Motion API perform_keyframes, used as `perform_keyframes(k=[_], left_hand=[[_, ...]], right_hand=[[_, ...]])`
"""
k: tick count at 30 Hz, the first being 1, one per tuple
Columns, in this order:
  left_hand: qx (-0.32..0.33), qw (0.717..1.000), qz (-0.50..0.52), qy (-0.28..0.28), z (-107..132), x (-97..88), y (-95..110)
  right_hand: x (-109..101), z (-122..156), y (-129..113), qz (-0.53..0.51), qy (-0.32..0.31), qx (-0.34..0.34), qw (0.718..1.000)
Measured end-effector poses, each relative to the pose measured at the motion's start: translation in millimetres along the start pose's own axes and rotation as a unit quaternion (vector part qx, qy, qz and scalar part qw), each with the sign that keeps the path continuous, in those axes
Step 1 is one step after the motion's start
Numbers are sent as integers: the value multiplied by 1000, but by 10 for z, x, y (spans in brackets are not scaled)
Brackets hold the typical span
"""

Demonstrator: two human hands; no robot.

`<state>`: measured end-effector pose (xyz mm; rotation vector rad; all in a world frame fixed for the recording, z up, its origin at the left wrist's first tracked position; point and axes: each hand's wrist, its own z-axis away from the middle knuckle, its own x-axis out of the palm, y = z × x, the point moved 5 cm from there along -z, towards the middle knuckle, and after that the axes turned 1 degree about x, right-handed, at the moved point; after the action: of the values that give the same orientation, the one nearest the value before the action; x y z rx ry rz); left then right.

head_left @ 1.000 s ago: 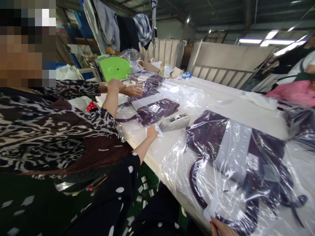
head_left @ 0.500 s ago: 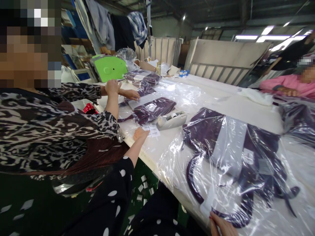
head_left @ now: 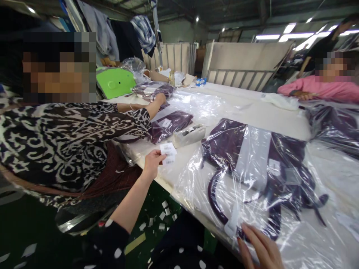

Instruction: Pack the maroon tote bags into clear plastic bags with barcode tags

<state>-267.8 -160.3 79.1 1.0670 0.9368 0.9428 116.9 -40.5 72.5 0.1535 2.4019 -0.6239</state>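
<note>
My left hand (head_left: 153, 163) is closed, its thumb and fingers pinching a small sheet of white printed labels (head_left: 168, 153) over the table's near edge. My right hand (head_left: 260, 246) rests with its fingers stretched out on clear plastic at the bottom of the view, beside a bag's handle. That dark purple handbag (head_left: 227, 142) lies flat inside a clear plastic bag (head_left: 193, 179). A pale grey wrap (head_left: 254, 157) crosses its middle, and a white label (head_left: 274, 167) is on it. Between the bags stands a whitish tape dispenser (head_left: 189, 136).
A co-worker in a patterned top (head_left: 84, 138) reaches over another wrapped purple bag (head_left: 171, 125) at left. Across the white table (head_left: 241, 101), a person in pink (head_left: 336, 89) sits near more wrapped bags (head_left: 333, 123). Paper scraps (head_left: 162, 215) litter the green floor.
My left hand has lifted the label sheet off the table, toward me. My right hand has come further into view over the plastic. The co-worker's arms have moved right, toward the far bags.
</note>
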Motion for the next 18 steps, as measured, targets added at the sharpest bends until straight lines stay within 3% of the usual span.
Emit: perform_keyframes(k=[2,5,8,13,15,18], left_hand=[[14,995,48,-91,443,243,86],[-15,958,132,-253,1077,662,165],[-49,928,137,-342,1488,943,173],[-59,904,132,-401,1736,1168,94],[-56,899,132,-413,1784,1213,63],[-36,895,122,-428,1845,1256,52]], right_hand=[[5,-323,-171,-57,-12,-9,998],[60,-761,-367,-127,-24,1,992],[147,-961,-392,-191,-47,55,979],[224,-820,-222,-294,-84,193,932],[200,-753,-169,-312,-73,213,923],[139,-718,-129,-290,-53,204,934]])
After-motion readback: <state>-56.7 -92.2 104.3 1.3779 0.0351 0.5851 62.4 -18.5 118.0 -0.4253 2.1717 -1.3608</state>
